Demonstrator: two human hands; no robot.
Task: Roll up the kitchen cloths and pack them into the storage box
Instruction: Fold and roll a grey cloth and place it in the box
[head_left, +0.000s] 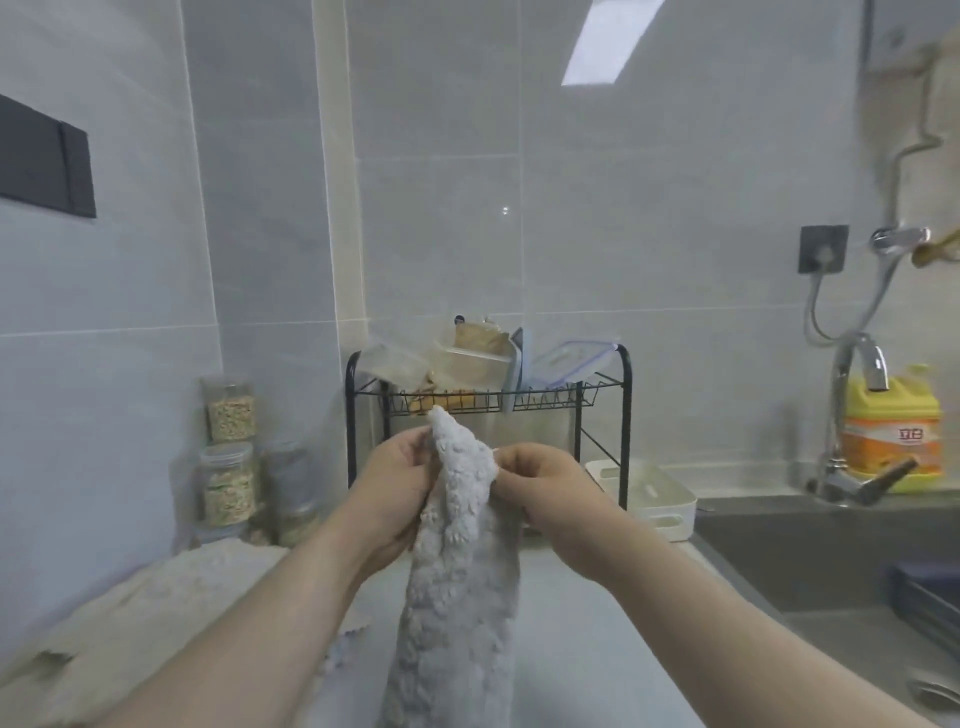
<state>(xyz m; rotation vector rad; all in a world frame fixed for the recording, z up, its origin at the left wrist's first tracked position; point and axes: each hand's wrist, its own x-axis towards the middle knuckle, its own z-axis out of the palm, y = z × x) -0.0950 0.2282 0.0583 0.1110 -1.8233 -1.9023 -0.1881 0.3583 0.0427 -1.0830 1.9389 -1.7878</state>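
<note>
Both-handed: left hand (397, 483), right hand (540, 480) pinch grey cloth (457, 571); black rack (488, 400), white box (644, 491) behind.

Home kitchen: sink (831, 551), faucet (852, 415), tiled wall (623, 208).

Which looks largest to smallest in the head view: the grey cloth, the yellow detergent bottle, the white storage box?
1. grey cloth, much the largest, though it is held nearest the camera.
2 and 3. yellow detergent bottle and white storage box look alike; the rack hides part of the box, so I do not rank them.
</note>
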